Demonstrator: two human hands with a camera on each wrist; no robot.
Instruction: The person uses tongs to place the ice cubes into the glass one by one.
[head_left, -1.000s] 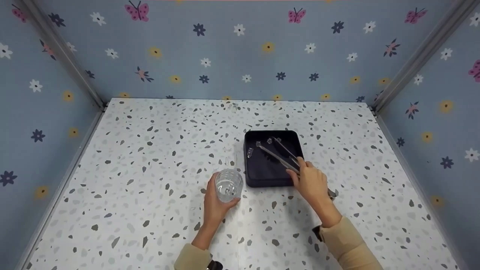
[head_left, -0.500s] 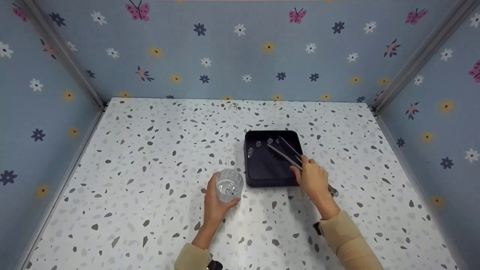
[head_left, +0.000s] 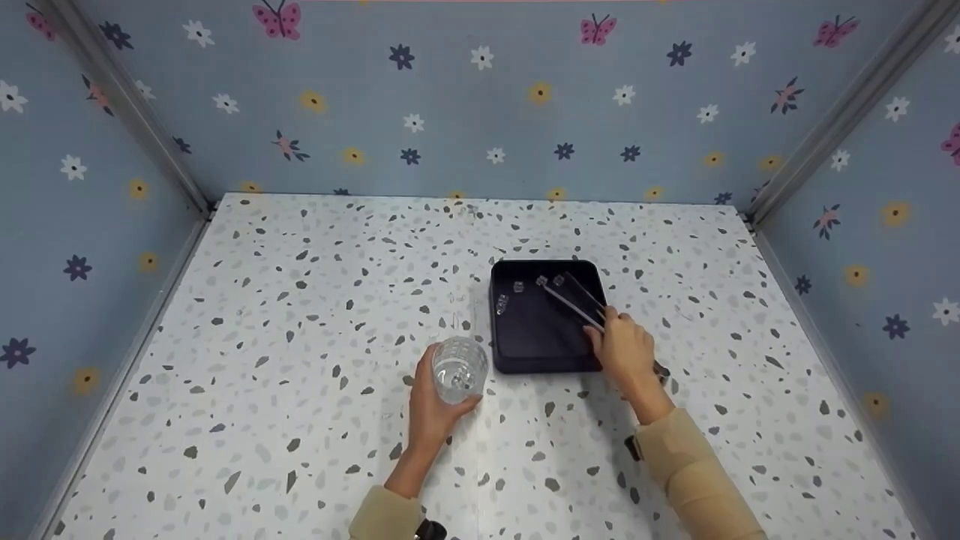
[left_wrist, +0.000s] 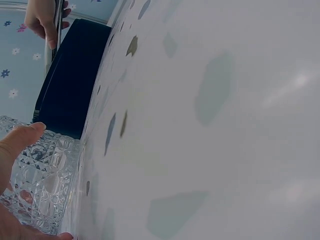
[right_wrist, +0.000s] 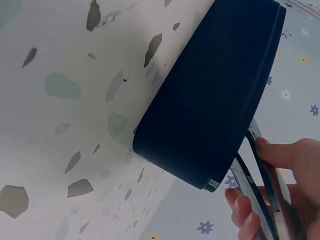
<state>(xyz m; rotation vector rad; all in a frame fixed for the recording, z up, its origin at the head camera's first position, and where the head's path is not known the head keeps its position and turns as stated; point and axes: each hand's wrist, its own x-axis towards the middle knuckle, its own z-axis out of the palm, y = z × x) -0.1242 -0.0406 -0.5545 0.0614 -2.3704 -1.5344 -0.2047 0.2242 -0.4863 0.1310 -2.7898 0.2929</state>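
Note:
My left hand [head_left: 435, 409] grips a clear cut-glass tumbler [head_left: 458, 369] that stands on the table; a few clear pieces show inside it. In the left wrist view the thumb and fingers wrap round the patterned glass [left_wrist: 42, 175]. My right hand [head_left: 628, 351] holds metal tongs [head_left: 574, 306], whose spread arms reach into a dark square tray [head_left: 540, 341]. Several small clear cubes lie in the tray, among them one cube [head_left: 518, 286] toward the left. The tongs' tips are right by two cubes near the back. In the right wrist view, thumb and fingers hold the tongs [right_wrist: 267, 190] at the tray's rim.
The speckled white table [head_left: 315, 315] is bounded by blue flower-print walls [head_left: 450, 97] at the back and sides. The tray's raised wall [right_wrist: 200, 95] stands close to the right of the tumbler.
My right hand has shifted slightly right and back, and the tongs' tips have moved right to the two cubes near the back. The left hand and tumbler stay in place.

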